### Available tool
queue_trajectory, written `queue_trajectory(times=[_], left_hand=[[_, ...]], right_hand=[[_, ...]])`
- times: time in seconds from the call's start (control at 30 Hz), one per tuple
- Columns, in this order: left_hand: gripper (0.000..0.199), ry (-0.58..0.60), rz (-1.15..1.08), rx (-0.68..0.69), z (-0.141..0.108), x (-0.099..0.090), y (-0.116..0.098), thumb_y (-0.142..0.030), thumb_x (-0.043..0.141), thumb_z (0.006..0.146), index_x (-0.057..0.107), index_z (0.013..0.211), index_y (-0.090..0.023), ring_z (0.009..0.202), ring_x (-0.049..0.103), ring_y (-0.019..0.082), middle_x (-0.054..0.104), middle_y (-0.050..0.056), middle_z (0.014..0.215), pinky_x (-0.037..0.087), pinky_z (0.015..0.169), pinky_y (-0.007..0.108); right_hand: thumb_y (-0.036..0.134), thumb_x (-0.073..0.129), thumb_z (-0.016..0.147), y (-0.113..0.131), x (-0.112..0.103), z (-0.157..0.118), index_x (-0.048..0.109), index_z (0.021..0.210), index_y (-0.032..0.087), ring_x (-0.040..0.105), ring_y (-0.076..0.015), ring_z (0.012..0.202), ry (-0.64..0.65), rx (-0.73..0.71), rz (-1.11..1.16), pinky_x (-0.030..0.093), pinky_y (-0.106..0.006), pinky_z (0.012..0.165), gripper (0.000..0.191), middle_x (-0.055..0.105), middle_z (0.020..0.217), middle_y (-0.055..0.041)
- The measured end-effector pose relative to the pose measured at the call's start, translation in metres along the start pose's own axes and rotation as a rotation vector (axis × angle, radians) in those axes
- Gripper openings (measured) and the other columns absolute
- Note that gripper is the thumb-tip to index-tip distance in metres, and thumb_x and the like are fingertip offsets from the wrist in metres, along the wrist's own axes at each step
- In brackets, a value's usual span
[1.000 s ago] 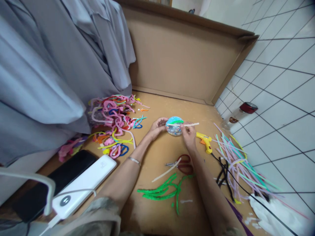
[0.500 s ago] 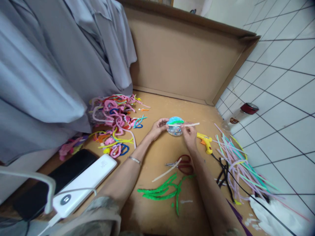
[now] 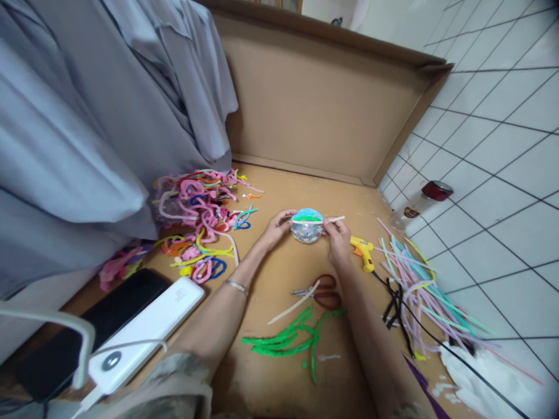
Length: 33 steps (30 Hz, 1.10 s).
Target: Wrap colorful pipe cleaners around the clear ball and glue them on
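Observation:
Between my hands is a clear round ball (image 3: pixel 307 234), its upper part covered in blue and green pipe cleaner. My left hand (image 3: pixel 278 226) grips the ball at its left side with curled fingers. A white pipe cleaner (image 3: pixel 335 219) lies across the ball's middle, and my right hand (image 3: pixel 337 234) pinches it at the ball's right edge, its free end sticking out to the right. Nearer to me are red-handled scissors (image 3: pixel 326 292), a loose white strip (image 3: pixel 293 302) touching them, and several green pipe cleaners (image 3: pixel 283 340).
A yellow glue gun (image 3: pixel 362 251) lies right of my right hand, beside many pastel pipe cleaners (image 3: pixel 421 291). Tangled pink pipe cleaners (image 3: pixel 196 203) fill the left. A white power bank (image 3: pixel 148 331) lies front left, a red-lidded jar (image 3: pixel 425 203) at right. Cardboard (image 3: pixel 323 99) walls the back.
My right hand has slid right along the white pipe cleaner to the ball's edge, uncovering more of the ball. The strip now follows the ball's middle more closely. The view has shifted slightly.

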<state>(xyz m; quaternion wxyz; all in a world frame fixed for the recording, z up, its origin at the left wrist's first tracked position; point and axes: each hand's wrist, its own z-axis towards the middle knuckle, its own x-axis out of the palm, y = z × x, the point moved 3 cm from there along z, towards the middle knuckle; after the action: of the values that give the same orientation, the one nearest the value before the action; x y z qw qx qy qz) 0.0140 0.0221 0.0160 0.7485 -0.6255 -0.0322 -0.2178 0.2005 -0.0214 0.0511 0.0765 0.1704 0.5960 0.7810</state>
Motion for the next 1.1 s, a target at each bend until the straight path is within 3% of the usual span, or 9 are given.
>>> queue_trajectory(times=[0.2, 0.43, 0.6, 0.8, 1.1], left_hand=[[0.051, 0.002, -0.054, -0.047, 0.0, -0.003, 0.002, -0.039, 0.085, 0.063, 0.069, 0.106, -0.017, 0.092, 0.064, 0.019, 0.072, 0.007, 0.105, 0.048, 0.087, 0.032], [0.049, -0.01, -0.046, -0.077, 0.0, -0.004, 0.0, -0.035, 0.085, 0.062, 0.069, 0.104, -0.018, 0.085, 0.063, 0.017, 0.073, 0.005, 0.098, 0.046, 0.08, 0.028], [0.048, -0.015, -0.054, -0.089, 0.0, -0.003, -0.002, -0.033, 0.085, 0.061, 0.068, 0.103, -0.017, 0.085, 0.063, 0.017, 0.073, 0.004, 0.095, 0.046, 0.08, 0.029], [0.047, -0.022, -0.049, -0.087, 0.0, -0.004, -0.001, -0.033, 0.085, 0.061, 0.068, 0.102, -0.017, 0.086, 0.063, 0.018, 0.072, 0.005, 0.097, 0.046, 0.081, 0.029], [0.047, -0.03, -0.057, -0.093, 0.0, -0.005, 0.0, -0.033, 0.084, 0.061, 0.069, 0.103, -0.017, 0.086, 0.064, 0.017, 0.073, 0.005, 0.099, 0.048, 0.082, 0.029]], right_hand=[[0.04, 0.085, 0.055, -0.007, -0.003, 0.002, 0.059, 0.073, 0.021, 0.055, -0.0089, 0.059, -0.029, 0.069, 0.148, 0.046, -0.023, 0.058, 0.037, 0.062, 0.065, 0.0061], [0.039, 0.087, 0.046, -0.013, -0.007, 0.004, 0.057, 0.066, 0.021, 0.056, -0.0102, 0.057, -0.031, 0.114, 0.147, 0.048, -0.026, 0.061, 0.04, 0.062, 0.06, 0.0055], [0.049, 0.081, 0.054, -0.008, -0.008, 0.003, 0.062, 0.068, 0.02, 0.056, -0.013, 0.058, 0.016, 0.028, -0.097, 0.05, -0.03, 0.062, 0.037, 0.062, 0.061, 0.0023], [0.048, 0.075, 0.062, -0.004, -0.006, 0.001, 0.061, 0.063, 0.02, 0.057, -0.0153, 0.068, 0.047, -0.139, -0.223, 0.054, -0.033, 0.065, 0.031, 0.062, 0.08, -0.0034], [0.047, 0.073, 0.061, -0.004, -0.008, 0.004, 0.064, 0.07, 0.02, 0.061, -0.0147, 0.058, 0.096, 0.012, -0.17, 0.053, -0.031, 0.062, 0.03, 0.066, 0.068, -0.001]])
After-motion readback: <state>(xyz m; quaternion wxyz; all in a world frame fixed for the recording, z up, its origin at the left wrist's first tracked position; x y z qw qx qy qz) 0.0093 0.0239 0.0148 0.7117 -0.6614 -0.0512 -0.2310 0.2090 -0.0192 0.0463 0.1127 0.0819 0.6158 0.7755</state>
